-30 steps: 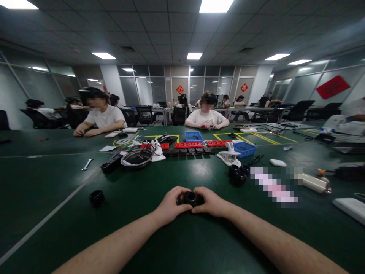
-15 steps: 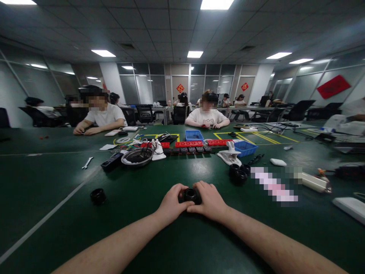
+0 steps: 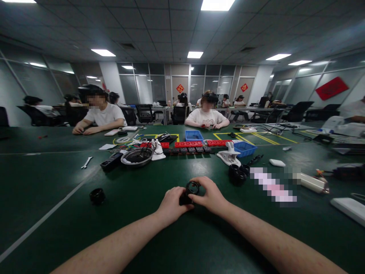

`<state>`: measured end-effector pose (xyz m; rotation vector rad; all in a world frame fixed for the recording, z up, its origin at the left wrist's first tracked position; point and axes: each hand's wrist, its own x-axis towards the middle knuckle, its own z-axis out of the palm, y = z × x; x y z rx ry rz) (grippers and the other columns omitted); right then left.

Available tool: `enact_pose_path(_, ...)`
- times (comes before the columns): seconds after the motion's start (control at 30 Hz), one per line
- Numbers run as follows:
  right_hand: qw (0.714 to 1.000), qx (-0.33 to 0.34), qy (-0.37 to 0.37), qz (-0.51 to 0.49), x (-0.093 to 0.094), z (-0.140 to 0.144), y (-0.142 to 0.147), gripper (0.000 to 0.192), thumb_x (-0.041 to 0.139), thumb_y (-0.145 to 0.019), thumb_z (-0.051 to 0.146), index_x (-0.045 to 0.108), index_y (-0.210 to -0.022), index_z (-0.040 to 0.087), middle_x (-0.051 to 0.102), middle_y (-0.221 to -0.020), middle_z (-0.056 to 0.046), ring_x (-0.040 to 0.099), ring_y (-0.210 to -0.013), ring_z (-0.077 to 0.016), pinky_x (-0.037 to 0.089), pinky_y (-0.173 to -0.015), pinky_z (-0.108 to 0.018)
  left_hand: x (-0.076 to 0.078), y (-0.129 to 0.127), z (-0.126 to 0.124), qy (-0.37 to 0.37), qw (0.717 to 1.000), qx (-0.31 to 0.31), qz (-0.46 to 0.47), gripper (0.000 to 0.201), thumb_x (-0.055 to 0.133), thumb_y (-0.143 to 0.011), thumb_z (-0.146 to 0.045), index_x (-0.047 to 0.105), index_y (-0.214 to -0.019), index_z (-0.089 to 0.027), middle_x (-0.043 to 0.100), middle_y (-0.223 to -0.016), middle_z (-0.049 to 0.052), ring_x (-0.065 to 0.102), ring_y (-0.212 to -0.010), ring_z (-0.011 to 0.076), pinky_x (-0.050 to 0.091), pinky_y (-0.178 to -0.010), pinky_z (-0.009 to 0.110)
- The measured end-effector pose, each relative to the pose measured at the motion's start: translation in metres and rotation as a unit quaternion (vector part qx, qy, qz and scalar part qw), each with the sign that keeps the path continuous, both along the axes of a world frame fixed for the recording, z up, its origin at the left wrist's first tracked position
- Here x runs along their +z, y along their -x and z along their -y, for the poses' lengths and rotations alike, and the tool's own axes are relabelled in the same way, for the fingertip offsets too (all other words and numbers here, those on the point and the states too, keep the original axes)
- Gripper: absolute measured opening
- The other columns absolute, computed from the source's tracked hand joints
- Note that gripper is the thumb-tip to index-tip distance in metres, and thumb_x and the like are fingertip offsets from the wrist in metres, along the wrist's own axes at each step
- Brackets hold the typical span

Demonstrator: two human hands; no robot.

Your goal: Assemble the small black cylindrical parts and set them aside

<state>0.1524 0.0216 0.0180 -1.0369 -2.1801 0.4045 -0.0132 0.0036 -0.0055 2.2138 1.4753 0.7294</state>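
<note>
R grip [image 3: 210,195] closes narrow on a black ring [image 3: 188,189], thumb on the near side, fingers on the far side; the ring's opening faces the viewer. L grip [image 3: 172,203] curls round a dark piece [image 3: 184,199], just below & left of the ring; fingers hide most of it, so cannot tell its shape or whether ring & piece touch. Both sit centre front, low over the green surface [image 3: 182,247]; contact w/ it is unclear.

Left of the grips, well apart: one black round part [image 3: 97,196] on the surface; beyond it, a wrench [image 3: 86,163] lies aslant. Right of the grips: a cluster of black round parts [image 3: 238,176], close tog., nr. the foot of a white clip stand [image 3: 229,155]. Farther right: a small white case [image 3: 277,163] & a cream cylinder [image 3: 312,183], the latter on its side.

Mid-surface, left to right: metal bowl [image 3: 125,163] w/ dark contents, red strips [image 3: 188,144] in a row, blue bin [image 3: 246,153] just beside the clip stand; second blue bin [image 3: 193,139] behind the strips. Far side: a person in a white shirt [image 3: 107,115] & a second person [image 3: 207,116], both seated.
</note>
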Motion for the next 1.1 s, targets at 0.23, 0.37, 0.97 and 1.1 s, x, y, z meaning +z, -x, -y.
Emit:
enact_pose_path(0.23, 0.997, -0.010, 0.025, -0.077, 0.001, -0.001, -0.010, 0.043, 0.048, -0.071, 0.021, 0.040, -0.113, 0.023, 0.052, -0.099, -0.004, 0.047, -0.088, -0.0178, 0.037, -0.077, -0.031, 0.001, 0.001, 0.000, 0.008, 1.000, -0.009, 0.011, 0.035, 0.063, -0.061, -0.037, 0.054, -0.091, -0.020, 0.056, -0.087, 0.002, 0.050, -0.082, 0.0210, 0.037, -0.071, 0.031)
enact_pose_path(0.37, 0.994, -0.012, 0.045, -0.100, -0.011, -0.005, -0.009, 0.033, 0.050, -0.066, 0.018, 0.042, -0.098, 0.019, 0.050, -0.092, -0.004, 0.048, -0.082, -0.0158, 0.039, -0.074, -0.028, 0.001, 0.004, -0.001, 0.011, 1.000, 0.002, 0.016, 0.034, 0.062, -0.062, -0.036, 0.054, -0.091, -0.020, 0.056, -0.086, 0.002, 0.051, -0.081, 0.0207, 0.038, -0.070, 0.031)
enact_pose_path(0.97, 0.995, -0.098, 0.014, 0.001, 0.010, -0.013, -0.016, 0.026, 0.056, -0.066, 0.030, 0.045, -0.086, 0.018, 0.049, -0.090, -0.004, 0.046, -0.086, -0.0195, 0.036, -0.076, -0.032, 0.003, 0.018, -0.005, -0.018, 0.999, 0.036, -0.032, 0.042, 0.061, -0.059, -0.049, 0.057, -0.090, -0.021, 0.058, -0.086, 0.003, 0.051, -0.084, 0.0228, 0.036, -0.073, 0.032)
enact_pose_path(1.1, 0.978, 0.010, 0.185, 0.094, 0.031, 0.007, -0.015, 0.016, 0.048, -0.073, 0.032, 0.053, -0.072, 0.017, 0.054, -0.068, -0.001, 0.050, -0.064, -0.0145, 0.038, -0.057, -0.025, 0.005, 0.022, -0.004, -0.018, 0.999, 0.014, -0.041, 0.046, 0.062, -0.056, -0.051, 0.057, -0.090, -0.021, 0.059, -0.084, 0.003, 0.052, -0.081, 0.0226, 0.036, -0.069, 0.030)
